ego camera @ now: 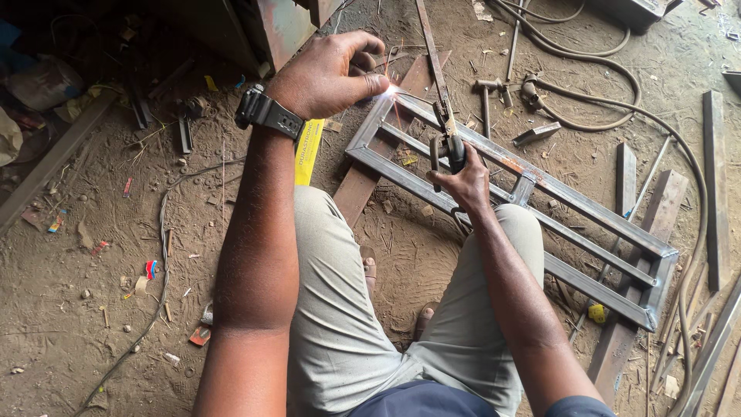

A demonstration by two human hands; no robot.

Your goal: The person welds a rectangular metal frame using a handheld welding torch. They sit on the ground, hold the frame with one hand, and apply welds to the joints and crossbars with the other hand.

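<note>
I squat over a grey steel frame [575, 208] lying on the dirt floor. My right hand [464, 181] grips a welding electrode holder [448, 143], with its rod angled toward the frame's far left corner. A bright spark [391, 90] glows at that corner. My left hand [328, 73], with a black wristwatch [266, 113] on its wrist, is raised with fingers curled right beside the spark; whether it holds anything is unclear.
Wooden planks [627, 336] lie under the frame. A hammer [486, 94] and thick hoses [617, 116] lie beyond it. A yellow box [308, 150] rests by my left knee. A thin cable [162, 255] runs across the dirt at left. Metal bars [714, 185] lie at right.
</note>
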